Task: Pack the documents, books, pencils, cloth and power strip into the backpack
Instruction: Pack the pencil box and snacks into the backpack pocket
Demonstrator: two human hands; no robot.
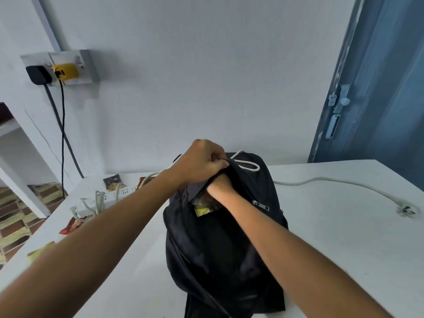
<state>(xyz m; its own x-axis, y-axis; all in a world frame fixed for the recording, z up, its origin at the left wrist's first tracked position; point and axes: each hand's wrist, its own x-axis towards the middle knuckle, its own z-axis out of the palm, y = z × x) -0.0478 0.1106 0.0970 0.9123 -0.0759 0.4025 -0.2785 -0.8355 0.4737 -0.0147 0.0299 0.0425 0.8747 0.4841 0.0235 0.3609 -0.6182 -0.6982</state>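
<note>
The backpack [220,237] stands upright on the white table [332,237], its top opening facing the person. The left hand [199,161] is closed in a fist, pinching the upper edge of the opening and lifting it. The right hand [218,183] is pushed into the opening up to the wrist; the fabric hides its fingers, so how far it is open, and what it holds, cannot be told. Something yellow shows inside, just below the right wrist. A white cord [332,183] runs out of the backpack top, loops there, and trails right across the table to a plug [408,211]. A power strip [103,198] with cables plugged in lies on the table, left of the backpack.
</note>
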